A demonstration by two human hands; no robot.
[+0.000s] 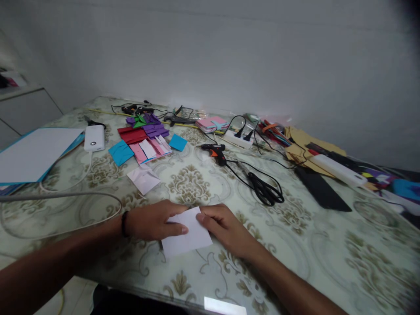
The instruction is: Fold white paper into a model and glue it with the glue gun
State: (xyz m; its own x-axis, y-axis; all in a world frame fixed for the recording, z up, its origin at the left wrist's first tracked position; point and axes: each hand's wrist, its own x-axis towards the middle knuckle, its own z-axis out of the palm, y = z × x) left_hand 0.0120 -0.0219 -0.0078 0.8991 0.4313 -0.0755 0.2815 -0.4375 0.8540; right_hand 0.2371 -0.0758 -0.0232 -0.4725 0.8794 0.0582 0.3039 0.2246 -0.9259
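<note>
A small white paper (188, 238) lies flat on the patterned table (295, 245) near its front edge. My left hand (152, 221) rests on the paper's left side, thumb pressed across it. My right hand (223, 227) presses on the paper's upper right part with its fingers bent. Both hands hold the sheet down against the table. A dark band circles my left wrist.
Behind the hands lie a folded white paper (143, 178), coloured paper pieces (144, 140), a glue gun (215, 151) with a black cord, a power bank (94, 138), a power strip (238, 139), a white board (33, 153) at left and brown sheets (305, 146) at right.
</note>
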